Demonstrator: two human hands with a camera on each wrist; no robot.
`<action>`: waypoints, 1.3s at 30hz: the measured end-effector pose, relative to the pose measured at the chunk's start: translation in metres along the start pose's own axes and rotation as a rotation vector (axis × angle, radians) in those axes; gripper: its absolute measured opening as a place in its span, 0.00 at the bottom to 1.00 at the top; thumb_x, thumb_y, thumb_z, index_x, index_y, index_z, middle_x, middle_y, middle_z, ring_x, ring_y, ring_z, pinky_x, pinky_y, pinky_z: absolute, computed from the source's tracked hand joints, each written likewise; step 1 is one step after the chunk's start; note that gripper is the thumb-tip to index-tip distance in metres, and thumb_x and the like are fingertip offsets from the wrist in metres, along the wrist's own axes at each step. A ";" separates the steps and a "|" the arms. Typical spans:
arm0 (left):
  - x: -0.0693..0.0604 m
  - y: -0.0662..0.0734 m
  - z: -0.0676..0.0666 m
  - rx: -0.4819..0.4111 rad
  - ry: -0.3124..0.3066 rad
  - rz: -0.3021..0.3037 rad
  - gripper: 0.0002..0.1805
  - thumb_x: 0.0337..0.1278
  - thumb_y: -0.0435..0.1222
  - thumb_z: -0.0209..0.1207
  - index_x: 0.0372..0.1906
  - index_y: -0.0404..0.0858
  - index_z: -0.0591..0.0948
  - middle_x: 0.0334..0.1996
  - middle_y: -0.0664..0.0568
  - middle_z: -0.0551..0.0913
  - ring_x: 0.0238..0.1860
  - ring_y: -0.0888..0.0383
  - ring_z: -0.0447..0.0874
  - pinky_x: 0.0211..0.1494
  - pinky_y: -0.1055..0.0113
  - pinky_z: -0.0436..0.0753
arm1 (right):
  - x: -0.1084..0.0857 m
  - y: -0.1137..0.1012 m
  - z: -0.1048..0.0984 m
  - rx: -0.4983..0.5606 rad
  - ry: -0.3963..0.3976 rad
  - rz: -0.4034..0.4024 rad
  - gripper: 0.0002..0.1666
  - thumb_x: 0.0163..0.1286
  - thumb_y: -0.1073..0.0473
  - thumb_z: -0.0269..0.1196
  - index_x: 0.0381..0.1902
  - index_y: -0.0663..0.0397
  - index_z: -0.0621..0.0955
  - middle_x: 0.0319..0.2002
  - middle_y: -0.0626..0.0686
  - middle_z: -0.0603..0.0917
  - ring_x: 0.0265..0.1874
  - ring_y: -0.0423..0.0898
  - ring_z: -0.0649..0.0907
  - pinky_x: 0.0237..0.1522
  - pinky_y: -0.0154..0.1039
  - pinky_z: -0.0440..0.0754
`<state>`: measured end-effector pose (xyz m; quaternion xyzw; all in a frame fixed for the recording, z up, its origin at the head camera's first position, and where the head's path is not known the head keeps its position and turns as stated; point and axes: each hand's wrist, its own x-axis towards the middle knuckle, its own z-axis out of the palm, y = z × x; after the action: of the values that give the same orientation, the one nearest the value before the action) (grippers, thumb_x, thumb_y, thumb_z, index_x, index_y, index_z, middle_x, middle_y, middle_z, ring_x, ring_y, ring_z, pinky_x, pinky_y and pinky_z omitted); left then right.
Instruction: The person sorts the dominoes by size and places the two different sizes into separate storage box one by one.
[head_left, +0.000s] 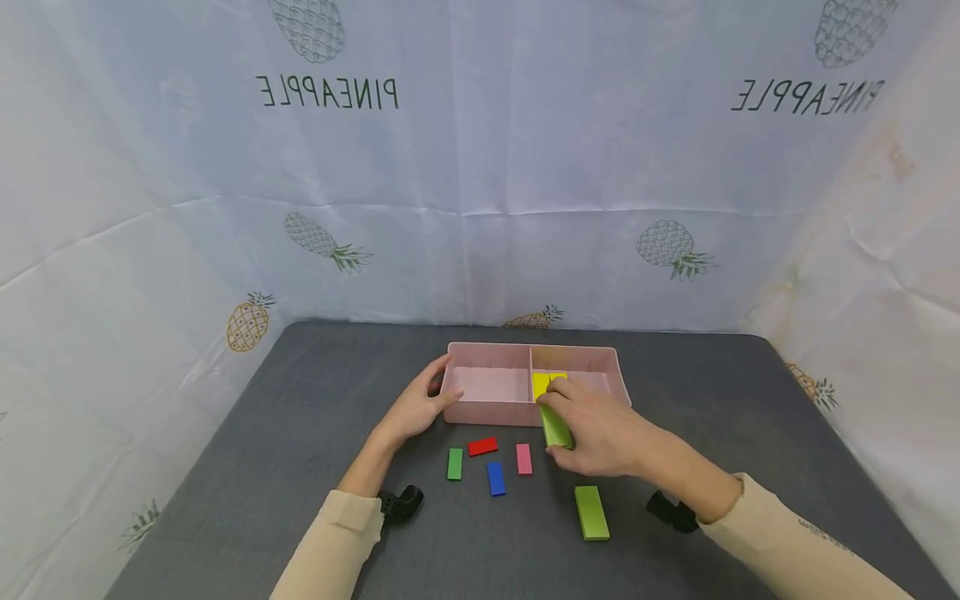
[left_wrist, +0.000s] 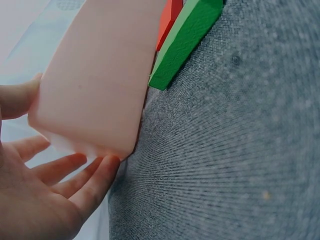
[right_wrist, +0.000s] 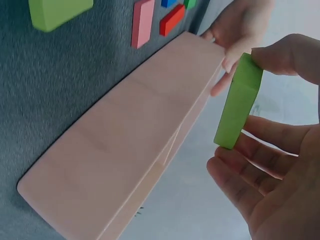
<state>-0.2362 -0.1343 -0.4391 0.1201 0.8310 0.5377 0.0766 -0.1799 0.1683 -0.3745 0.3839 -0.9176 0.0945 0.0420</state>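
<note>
My right hand (head_left: 609, 432) pinches a light green block (head_left: 556, 427) between thumb and fingers, above the front wall of a pink two-compartment box (head_left: 491, 413). In the right wrist view, that block stands clear of the box wall. With the thumb at the front rim and the fingers along the end wall, my left hand (head_left: 414, 408) holds the box's left end. Yellow blocks (head_left: 540, 385) lie in the right compartment, partly hidden by my right hand. The left compartment shows a bare floor.
In front of the box lie a red block (head_left: 482, 447), a green block (head_left: 454, 464), a blue block (head_left: 496, 479) and a pink block (head_left: 523, 459). Another light green block (head_left: 592, 513) lies nearer on the grey table (head_left: 300, 467). A pineapple-print curtain (head_left: 487, 167) hangs behind.
</note>
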 end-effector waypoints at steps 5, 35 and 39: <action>-0.001 0.006 0.000 0.002 -0.002 -0.007 0.41 0.71 0.38 0.61 0.80 0.33 0.54 0.77 0.32 0.57 0.72 0.31 0.63 0.68 0.36 0.67 | 0.006 0.008 -0.003 -0.007 0.025 -0.002 0.35 0.57 0.50 0.74 0.59 0.61 0.79 0.54 0.53 0.78 0.49 0.48 0.75 0.45 0.42 0.81; 0.008 -0.020 -0.001 0.043 0.012 0.018 0.42 0.71 0.43 0.61 0.82 0.42 0.55 0.78 0.39 0.58 0.72 0.36 0.65 0.68 0.38 0.69 | 0.031 0.067 -0.012 0.048 0.003 0.114 0.32 0.59 0.55 0.71 0.59 0.63 0.79 0.52 0.57 0.76 0.46 0.51 0.74 0.40 0.44 0.80; 0.008 -0.020 -0.001 0.044 0.010 0.020 0.42 0.71 0.44 0.61 0.82 0.42 0.55 0.78 0.40 0.58 0.72 0.37 0.65 0.68 0.39 0.69 | 0.032 0.076 -0.010 0.053 -0.006 0.138 0.31 0.59 0.55 0.71 0.59 0.64 0.79 0.53 0.57 0.76 0.46 0.52 0.74 0.41 0.45 0.79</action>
<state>-0.2465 -0.1405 -0.4572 0.1274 0.8417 0.5207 0.0643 -0.2564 0.2000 -0.3710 0.3209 -0.9392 0.1202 0.0223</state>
